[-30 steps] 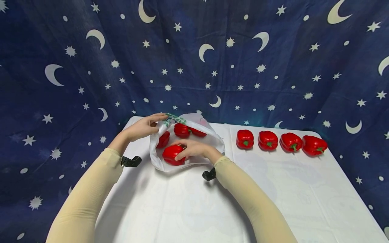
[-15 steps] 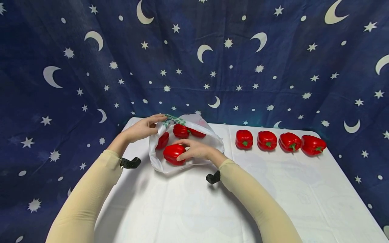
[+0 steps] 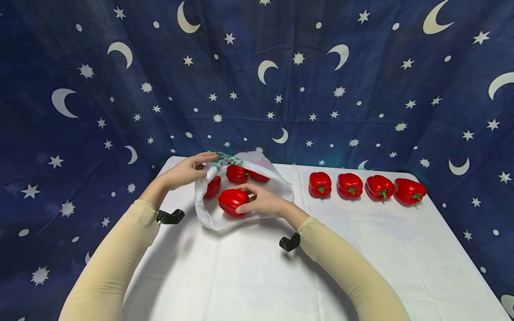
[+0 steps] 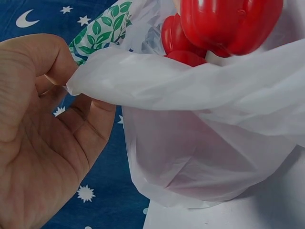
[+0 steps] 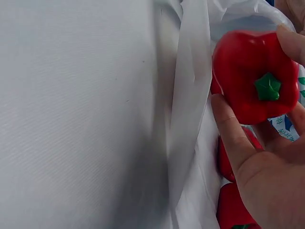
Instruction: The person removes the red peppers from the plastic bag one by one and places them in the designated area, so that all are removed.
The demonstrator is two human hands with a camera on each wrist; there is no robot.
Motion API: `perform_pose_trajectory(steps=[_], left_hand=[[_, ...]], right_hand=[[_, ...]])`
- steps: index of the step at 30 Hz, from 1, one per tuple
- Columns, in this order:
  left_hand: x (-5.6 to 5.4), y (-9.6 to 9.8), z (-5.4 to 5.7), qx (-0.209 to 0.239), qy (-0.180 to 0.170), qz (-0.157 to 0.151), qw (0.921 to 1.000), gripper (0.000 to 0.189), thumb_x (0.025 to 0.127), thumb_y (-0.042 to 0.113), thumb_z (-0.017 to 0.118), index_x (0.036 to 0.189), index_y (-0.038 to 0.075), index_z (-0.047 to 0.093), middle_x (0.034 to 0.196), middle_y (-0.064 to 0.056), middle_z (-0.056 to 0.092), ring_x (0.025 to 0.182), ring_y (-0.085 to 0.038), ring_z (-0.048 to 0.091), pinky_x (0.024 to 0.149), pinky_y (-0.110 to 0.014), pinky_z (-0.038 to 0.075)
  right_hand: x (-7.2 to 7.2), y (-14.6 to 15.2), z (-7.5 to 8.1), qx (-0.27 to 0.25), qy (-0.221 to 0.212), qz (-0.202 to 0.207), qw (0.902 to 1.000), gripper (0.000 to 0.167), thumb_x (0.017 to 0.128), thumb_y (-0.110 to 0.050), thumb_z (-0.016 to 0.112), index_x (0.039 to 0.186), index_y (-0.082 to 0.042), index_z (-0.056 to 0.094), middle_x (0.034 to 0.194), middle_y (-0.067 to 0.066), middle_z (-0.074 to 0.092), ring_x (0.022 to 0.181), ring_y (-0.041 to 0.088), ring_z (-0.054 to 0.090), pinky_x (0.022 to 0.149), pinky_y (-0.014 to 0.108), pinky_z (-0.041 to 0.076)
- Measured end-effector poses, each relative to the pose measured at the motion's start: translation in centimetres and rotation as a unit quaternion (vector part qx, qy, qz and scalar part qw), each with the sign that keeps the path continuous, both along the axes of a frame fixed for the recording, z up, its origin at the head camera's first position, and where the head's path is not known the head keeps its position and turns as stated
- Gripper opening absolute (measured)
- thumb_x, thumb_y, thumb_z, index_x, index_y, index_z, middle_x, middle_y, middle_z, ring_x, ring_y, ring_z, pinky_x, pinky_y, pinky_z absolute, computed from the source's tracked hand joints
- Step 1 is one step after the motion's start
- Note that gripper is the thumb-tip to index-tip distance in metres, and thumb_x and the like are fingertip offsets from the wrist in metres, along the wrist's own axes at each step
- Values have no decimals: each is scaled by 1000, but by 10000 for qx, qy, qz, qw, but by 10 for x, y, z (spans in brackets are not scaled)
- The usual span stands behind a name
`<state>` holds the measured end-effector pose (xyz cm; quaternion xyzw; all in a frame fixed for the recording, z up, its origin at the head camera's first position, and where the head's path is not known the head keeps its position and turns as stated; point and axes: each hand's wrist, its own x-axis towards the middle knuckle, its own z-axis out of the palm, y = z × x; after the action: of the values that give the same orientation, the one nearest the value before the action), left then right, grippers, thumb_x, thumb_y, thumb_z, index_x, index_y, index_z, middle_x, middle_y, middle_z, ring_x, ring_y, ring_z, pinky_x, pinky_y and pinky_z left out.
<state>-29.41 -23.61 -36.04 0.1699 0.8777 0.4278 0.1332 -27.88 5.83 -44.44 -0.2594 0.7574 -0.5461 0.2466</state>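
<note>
A white plastic bag (image 3: pixel 203 217) with a green leaf print lies on the table, its mouth facing me. My left hand (image 3: pixel 182 172) pinches the bag's rim at the upper left, and the left wrist view shows the rim between thumb and fingers. At the mouth, my right hand (image 3: pixel 268 203) holds a red bell pepper (image 3: pixel 230 203) with its thumb and fingers spread around it. The right wrist view shows this bell pepper's green stem (image 5: pixel 268 87). Further in lie more red bell peppers (image 3: pixel 237 174), partly hidden by the bag and by one another.
Several red bell peppers (image 3: pixel 349 186) stand in a row at the back right of the white-covered table (image 3: pixel 249 276). A dark blue curtain (image 3: pixel 241 80) with moons and stars hangs behind. Each wrist wears a black camera mount (image 3: pixel 290 242).
My right hand has drawn slightly back to the right with the bell pepper, its wrist turning outward. The left hand keeps its hold on the bag. The head view has shifted a little.
</note>
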Motion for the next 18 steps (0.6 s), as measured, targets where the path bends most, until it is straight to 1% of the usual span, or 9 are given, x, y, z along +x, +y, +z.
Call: perform_pose_trajectory(steps=[5,10,18], left_hand=[[-1,-2,-1,16,-10,-5,10000,65,93,6,55,156,19,46,168,-2,22,150,-37,26,110,-54,38],[-1,-3,-1,55,-12,-11,10000,66,93,5,54,156,19,46,169,-1,21,151,-35,24,112,-54,36],[-1,-3,0,73,-8,-56,10000,66,93,4,53,157,18,45,169,-1,20,151,-34,24,112,-53,36]], right_hand=[[2,7,-2,-141,-19,-202,9997,69,81,-26,85,144,-28,57,137,3,56,118,28,57,90,40,54],[6,17,-3,-178,113,-401,9990,68,80,-27,86,142,-31,57,136,3,56,116,28,57,88,40,55],[17,41,1,-142,169,-518,9984,70,79,-28,87,142,-33,56,135,3,56,118,29,55,87,41,55]])
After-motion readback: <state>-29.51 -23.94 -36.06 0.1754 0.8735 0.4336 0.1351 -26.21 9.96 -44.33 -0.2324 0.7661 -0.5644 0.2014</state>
